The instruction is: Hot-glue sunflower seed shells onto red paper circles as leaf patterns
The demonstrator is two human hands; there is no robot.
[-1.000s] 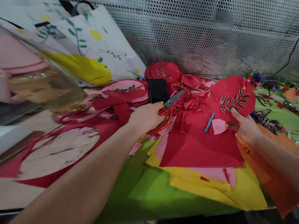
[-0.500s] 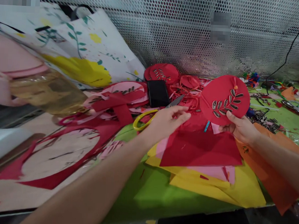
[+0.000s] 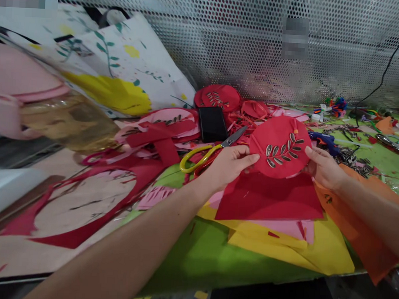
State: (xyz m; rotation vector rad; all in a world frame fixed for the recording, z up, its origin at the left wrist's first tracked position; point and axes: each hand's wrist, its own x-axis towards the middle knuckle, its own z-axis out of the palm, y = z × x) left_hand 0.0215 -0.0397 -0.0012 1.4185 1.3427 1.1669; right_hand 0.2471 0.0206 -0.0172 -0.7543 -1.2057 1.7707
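Note:
A round red felt disc (image 3: 270, 133) is held up between my two hands. On its face, dark seed-like pieces form a leafy sprig, with a small orange bit near the upper right edge. My left hand (image 3: 234, 164) pinches the disc's left edge between thumb and fingers. At the right edge, my right hand (image 3: 324, 167) grips it, the thumb in front and the fingers partly hidden behind. Below the disc lies a red felt sheet (image 3: 270, 202) on pink and yellow sheets (image 3: 281, 249). Yellow-handled scissors (image 3: 199, 158) rest just beyond my left wrist.
A black phone (image 3: 212, 124) lies by more decorated red discs (image 3: 219, 96) and scraps. At left are a pink-lidded jar (image 3: 70, 120), a floral bag (image 3: 124, 60) and a cut-out red frame (image 3: 61, 240). A blue glue gun (image 3: 325, 140) and loose seed-like pieces lie right; perforated metal stands behind.
The disc has come down and left, toward the middle. My left hand, free before, now grips its left edge, while my right hand keeps its hold.

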